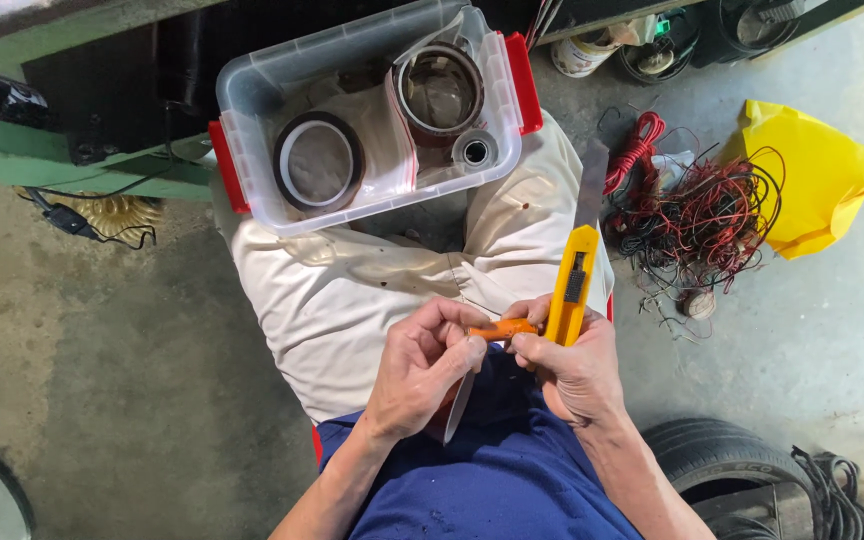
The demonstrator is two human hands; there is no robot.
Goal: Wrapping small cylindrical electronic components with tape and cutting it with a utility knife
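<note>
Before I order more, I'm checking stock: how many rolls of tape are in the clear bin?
3: a wide brown roll at the left, another in a plastic bag at the right, and a small grey roll beside it. More may be hidden underneath.

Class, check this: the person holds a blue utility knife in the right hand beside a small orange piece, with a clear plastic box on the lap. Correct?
Not quite. The head view shows the utility knife is yellow, not blue. The right hand holds it beside the small orange piece, clear plastic box on the lap.

I see the tub (252, 95) resting on the knees (352, 280), tape rolls (318, 160) inside it. The wire tangle (697, 215) lies on the floor (102, 350) to the right; the tyre (717, 455) sits nearer, behind it.
</note>
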